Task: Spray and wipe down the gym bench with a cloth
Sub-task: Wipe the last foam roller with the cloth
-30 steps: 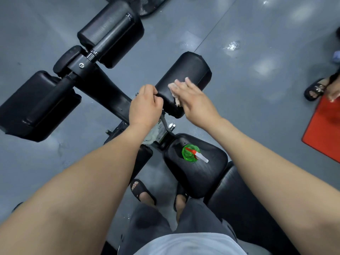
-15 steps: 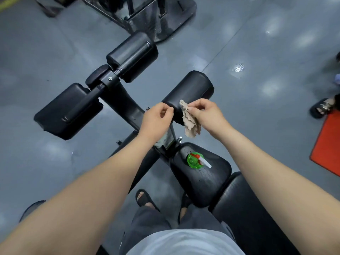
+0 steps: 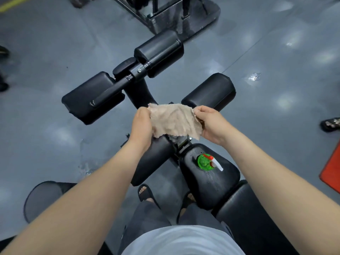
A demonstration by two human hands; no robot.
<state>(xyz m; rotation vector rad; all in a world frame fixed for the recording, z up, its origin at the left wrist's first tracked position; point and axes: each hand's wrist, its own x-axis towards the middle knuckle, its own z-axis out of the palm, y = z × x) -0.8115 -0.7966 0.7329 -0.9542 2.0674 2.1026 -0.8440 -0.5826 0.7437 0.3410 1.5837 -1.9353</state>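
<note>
Tan cloth (image 3: pixel 174 120) spread (above black bench (image 3: pixel 207 192)).

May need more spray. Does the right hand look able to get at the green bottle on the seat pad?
Probably yes: the spray bottle stands uncovered close to the right hand, nothing between them, though that hand must first release the cloth.

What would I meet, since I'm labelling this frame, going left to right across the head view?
Black mesh bin → left hand → cloth → right hand → red mat. The green spray bottle sits under the right hand's span, so it is left out.
</note>
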